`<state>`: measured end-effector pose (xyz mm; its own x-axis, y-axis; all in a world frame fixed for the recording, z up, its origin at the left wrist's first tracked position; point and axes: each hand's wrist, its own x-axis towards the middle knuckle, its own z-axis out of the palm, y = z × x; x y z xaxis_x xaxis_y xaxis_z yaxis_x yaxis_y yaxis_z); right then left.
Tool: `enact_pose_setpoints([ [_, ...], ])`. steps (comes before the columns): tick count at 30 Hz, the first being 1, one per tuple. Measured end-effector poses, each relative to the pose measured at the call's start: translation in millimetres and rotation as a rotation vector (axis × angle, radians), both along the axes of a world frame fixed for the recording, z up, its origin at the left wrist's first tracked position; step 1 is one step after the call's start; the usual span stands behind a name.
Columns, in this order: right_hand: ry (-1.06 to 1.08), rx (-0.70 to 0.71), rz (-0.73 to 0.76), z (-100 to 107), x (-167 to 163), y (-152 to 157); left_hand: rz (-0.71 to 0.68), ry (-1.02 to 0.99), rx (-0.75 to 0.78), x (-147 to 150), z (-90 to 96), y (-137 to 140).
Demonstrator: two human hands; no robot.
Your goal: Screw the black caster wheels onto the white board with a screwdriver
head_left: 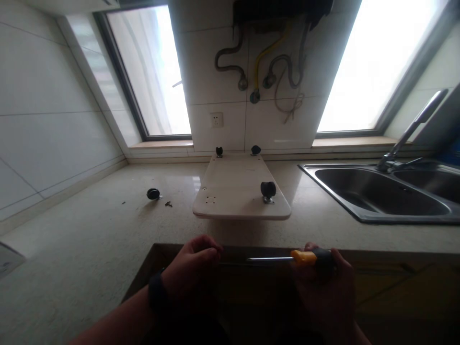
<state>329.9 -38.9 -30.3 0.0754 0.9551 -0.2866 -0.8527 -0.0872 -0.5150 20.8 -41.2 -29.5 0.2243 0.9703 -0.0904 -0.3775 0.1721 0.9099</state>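
Note:
My right hand [327, 282] is closed round the handle of a screwdriver [305, 258] with a yellow and black grip, its metal shaft pointing left. Facing the tip, my left hand [197, 258] is pinched; whatever its fingertips hold is too small and dark to name. Beyond both hands lies a white board [237, 184] on the counter. One black caster [268, 190] stands at its near right corner, and two more, a left caster [219, 151] and a right caster [255, 150], are at the far end. Small holes show at the near left corner.
A loose caster [153, 194] lies on the counter [89, 230] left of the board, beside a small pile of dark screws [168, 204]. To the right are a steel sink [381, 191] and a faucet [413, 129]. Hoses hang on the tiled wall behind.

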Motion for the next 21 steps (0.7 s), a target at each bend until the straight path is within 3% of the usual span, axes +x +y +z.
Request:
enact_pose_setpoints([
  [7,-0.127,0.052,-0.044,-12,-29,-4,-0.045,-0.129,-0.088,17,-16.5,-5],
  [12,-0.164,0.051,-0.118,-23,-31,-2,-0.074,-0.165,-0.104,14,-16.5,-5],
  [21,-0.231,0.046,-0.173,-23,-30,-2,-0.093,-0.207,-0.128,14,-19.7,-6],
])
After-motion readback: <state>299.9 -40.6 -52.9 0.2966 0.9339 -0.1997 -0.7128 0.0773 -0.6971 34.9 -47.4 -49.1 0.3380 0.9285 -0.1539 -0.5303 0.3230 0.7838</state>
